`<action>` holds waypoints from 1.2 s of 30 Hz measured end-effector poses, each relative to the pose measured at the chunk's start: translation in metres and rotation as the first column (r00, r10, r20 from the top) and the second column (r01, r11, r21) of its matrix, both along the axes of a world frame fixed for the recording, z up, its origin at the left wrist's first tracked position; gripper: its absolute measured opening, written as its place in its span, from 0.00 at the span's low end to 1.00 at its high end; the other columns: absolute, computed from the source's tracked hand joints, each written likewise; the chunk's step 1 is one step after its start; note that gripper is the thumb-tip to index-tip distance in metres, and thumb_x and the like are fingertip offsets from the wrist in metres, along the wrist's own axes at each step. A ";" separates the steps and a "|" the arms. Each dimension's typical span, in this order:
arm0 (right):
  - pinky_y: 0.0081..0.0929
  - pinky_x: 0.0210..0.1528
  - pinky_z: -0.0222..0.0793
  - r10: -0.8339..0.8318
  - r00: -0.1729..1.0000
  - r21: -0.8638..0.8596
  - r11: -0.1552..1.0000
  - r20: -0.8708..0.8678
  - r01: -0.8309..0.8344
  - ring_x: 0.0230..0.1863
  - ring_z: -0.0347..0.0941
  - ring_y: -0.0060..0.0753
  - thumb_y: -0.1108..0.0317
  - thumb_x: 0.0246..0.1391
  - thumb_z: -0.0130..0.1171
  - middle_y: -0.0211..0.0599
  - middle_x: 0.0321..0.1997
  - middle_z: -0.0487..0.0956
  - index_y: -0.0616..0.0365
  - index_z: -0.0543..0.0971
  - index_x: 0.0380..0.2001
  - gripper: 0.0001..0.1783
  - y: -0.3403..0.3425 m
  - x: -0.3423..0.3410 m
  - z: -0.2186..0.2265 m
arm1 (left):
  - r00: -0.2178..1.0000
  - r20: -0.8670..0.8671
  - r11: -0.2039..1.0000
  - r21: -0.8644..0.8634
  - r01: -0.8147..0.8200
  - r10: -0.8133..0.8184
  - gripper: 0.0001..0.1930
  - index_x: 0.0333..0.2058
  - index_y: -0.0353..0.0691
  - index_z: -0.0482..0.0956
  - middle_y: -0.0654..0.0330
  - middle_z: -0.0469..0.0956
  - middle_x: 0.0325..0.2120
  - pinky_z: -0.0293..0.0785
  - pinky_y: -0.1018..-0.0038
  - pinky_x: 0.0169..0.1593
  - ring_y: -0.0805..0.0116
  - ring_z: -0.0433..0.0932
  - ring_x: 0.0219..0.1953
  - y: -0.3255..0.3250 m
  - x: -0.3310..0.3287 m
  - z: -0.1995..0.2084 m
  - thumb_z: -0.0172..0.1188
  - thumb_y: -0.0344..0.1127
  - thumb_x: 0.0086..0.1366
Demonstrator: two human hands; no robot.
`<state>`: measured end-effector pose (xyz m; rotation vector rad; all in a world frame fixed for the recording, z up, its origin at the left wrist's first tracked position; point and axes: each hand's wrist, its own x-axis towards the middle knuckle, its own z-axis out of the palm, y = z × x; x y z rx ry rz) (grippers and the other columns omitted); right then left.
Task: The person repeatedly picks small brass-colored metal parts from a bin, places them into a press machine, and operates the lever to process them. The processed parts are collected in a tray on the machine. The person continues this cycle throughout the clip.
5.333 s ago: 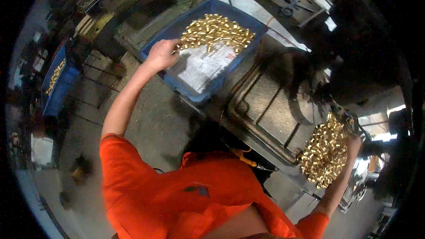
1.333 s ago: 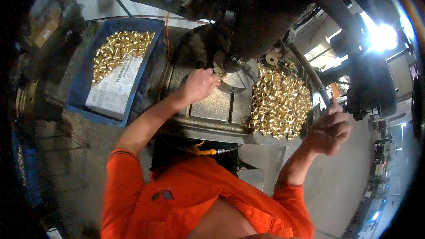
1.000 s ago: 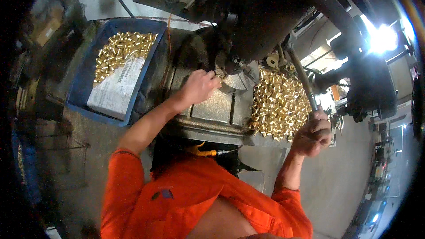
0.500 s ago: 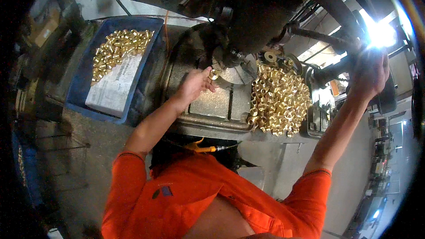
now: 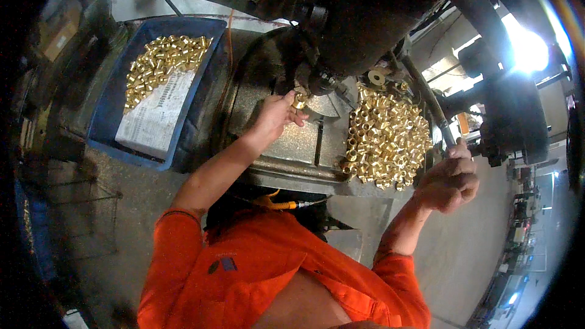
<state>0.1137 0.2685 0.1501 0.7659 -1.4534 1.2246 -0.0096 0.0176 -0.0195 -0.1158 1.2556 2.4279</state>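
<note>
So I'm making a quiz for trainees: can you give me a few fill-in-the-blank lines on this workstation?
1. The left hand holds a small brass ring under the dark machine head, while the right hand grips a ____.
2. The tray at the left is ____ in colour.
3. The person's shirt is ____.

Missing words: lever; blue; orange

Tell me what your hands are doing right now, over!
Left hand pinching a brass ring under the machine head. Right hand closed on the lever handle. Pile of brass rings beside, nothing blocking.
</note>
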 end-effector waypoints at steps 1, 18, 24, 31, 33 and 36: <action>0.49 0.50 0.55 0.003 1.000 -0.005 1.000 0.018 -0.003 0.31 0.64 0.39 0.63 0.41 0.46 0.29 0.18 0.60 0.52 0.58 0.15 0.11 0.001 0.002 -0.007 | 1.000 -0.010 1.000 0.022 0.004 -0.004 0.18 0.30 0.29 0.71 0.53 0.73 0.19 0.75 0.69 0.28 0.61 0.76 0.19 -0.001 -0.001 -0.003 0.46 0.42 0.65; 0.32 0.50 0.63 -0.217 0.722 0.353 0.935 0.657 -0.040 0.50 0.68 0.48 0.70 0.24 0.55 0.50 0.53 0.68 0.59 0.76 0.34 0.23 -0.048 0.021 -0.066 | 0.978 -0.052 0.949 -0.255 0.184 -0.204 0.17 0.31 0.30 0.72 0.53 0.74 0.18 0.69 0.75 0.23 0.66 0.75 0.17 0.010 0.038 0.023 0.46 0.43 0.64; 0.37 0.42 0.67 -0.345 0.708 0.524 0.850 0.616 -0.042 0.42 0.69 0.52 0.71 0.25 0.57 0.49 0.48 0.70 0.57 0.76 0.31 0.20 -0.069 0.016 -0.105 | 0.959 -0.127 0.952 -0.211 0.223 -0.253 0.16 0.32 0.28 0.73 0.55 0.74 0.20 0.70 0.77 0.22 0.69 0.73 0.16 0.046 0.079 0.030 0.47 0.39 0.64; 0.34 0.43 0.68 -0.284 0.764 0.514 0.855 0.579 -0.071 0.41 0.71 0.49 0.74 0.24 0.57 0.47 0.44 0.72 0.59 0.77 0.30 0.19 -0.049 0.020 -0.095 | 0.916 -0.139 0.908 -0.251 0.335 -0.377 0.15 0.32 0.30 0.72 0.55 0.74 0.19 0.71 0.77 0.23 0.69 0.73 0.17 0.052 0.081 0.045 0.46 0.40 0.65; 0.32 0.45 0.68 -0.184 0.656 0.376 0.912 0.732 -0.164 0.43 0.71 0.46 0.74 0.24 0.57 0.47 0.43 0.73 0.60 0.78 0.29 0.19 -0.031 0.015 -0.090 | 0.901 -0.136 0.894 -0.253 0.370 -0.411 0.15 0.34 0.30 0.70 0.55 0.74 0.18 0.70 0.77 0.23 0.69 0.73 0.16 0.051 0.082 0.053 0.47 0.40 0.64; 0.30 0.47 0.67 -0.222 0.640 0.333 0.941 0.736 -0.058 0.43 0.72 0.40 0.75 0.26 0.56 0.46 0.42 0.76 0.59 0.79 0.31 0.19 0.032 -0.013 -0.095 | 0.866 -0.143 0.848 -0.328 0.416 -0.479 0.12 0.37 0.30 0.68 0.55 0.74 0.19 0.70 0.79 0.22 0.70 0.73 0.16 0.037 0.082 0.068 0.49 0.35 0.63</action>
